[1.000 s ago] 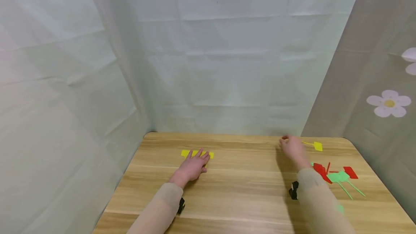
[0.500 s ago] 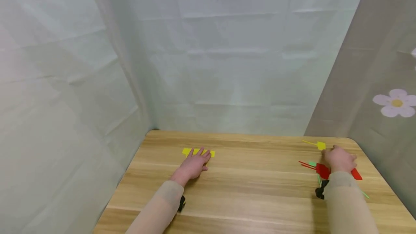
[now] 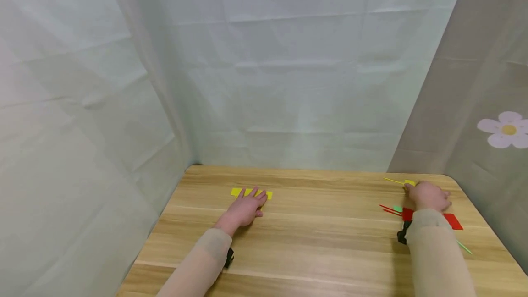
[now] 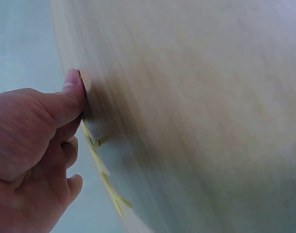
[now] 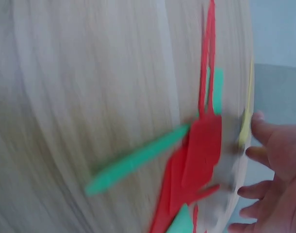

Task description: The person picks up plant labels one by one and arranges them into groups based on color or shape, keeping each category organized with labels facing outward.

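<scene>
My left hand [image 3: 243, 209] lies with fingers spread on a row of flat yellow plant tags [image 3: 236, 192] near the table's back edge. The left wrist view shows their thin yellow stems [image 4: 100, 167] below the thumb. At the back right, my right hand [image 3: 429, 196] has its thumb and index finger at a single yellow plant tag [image 5: 245, 130]; they stand apart, and its other fingers are spread. Close to that hand, red plant tags [image 5: 201, 150] lie overlapping with green plant tags [image 5: 138, 160], partly hidden by the right arm in the head view.
The wood-grain table [image 3: 313, 242] has rounded back corners. Pale cloth [image 3: 288, 81] hangs behind it and on the left, with a flowered brown-grey cloth [image 3: 466, 104] on the right. Both wrists carry black devices [image 3: 404, 233].
My right hand has swung rightward from the back edge, over the red and green tags, then slightly forward to the lone yellow tag. The left hand has stayed on its yellow tags.
</scene>
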Action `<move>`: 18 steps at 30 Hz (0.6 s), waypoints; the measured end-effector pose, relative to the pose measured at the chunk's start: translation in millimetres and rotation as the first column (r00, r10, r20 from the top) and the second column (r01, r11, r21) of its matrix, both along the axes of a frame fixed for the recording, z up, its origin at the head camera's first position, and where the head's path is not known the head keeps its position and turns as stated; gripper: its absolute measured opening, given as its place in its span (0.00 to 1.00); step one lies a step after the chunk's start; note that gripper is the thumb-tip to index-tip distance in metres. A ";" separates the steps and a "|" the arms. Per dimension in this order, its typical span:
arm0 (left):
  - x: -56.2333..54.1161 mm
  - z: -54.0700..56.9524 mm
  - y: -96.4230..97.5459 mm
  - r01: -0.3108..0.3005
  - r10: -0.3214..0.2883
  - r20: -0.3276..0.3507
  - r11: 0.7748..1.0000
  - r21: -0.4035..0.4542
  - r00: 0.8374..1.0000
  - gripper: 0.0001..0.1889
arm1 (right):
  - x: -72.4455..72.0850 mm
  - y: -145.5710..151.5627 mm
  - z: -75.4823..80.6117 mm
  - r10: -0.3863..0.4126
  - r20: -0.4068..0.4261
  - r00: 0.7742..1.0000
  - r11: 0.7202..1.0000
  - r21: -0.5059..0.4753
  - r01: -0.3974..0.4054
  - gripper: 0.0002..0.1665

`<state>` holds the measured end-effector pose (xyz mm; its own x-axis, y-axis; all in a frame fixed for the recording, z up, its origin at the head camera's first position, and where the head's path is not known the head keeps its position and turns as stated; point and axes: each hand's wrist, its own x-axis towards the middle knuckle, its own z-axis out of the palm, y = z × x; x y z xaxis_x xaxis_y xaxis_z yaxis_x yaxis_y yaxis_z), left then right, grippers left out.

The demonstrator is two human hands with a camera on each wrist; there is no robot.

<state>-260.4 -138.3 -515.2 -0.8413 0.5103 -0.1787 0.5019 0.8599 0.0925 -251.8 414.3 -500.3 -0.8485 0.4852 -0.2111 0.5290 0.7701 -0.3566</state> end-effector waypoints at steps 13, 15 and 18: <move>2.2 0.2 1.8 0.009 -0.009 -0.015 1.000 -0.010 1.000 0.33 | -3.3 -0.6 0.0 -0.098 0.012 0.995 0.995 -0.035 0.098 0.42; 2.7 0.5 1.7 0.012 -0.013 -0.019 1.000 -0.008 1.000 0.33 | -2.3 -0.7 0.1 -0.105 0.005 0.994 0.994 -0.039 0.105 0.40; 3.7 1.0 1.7 0.016 -0.016 -0.022 1.000 -0.011 1.000 0.33 | -0.9 -1.3 -0.3 -0.121 -0.006 0.993 0.992 -0.044 0.121 0.39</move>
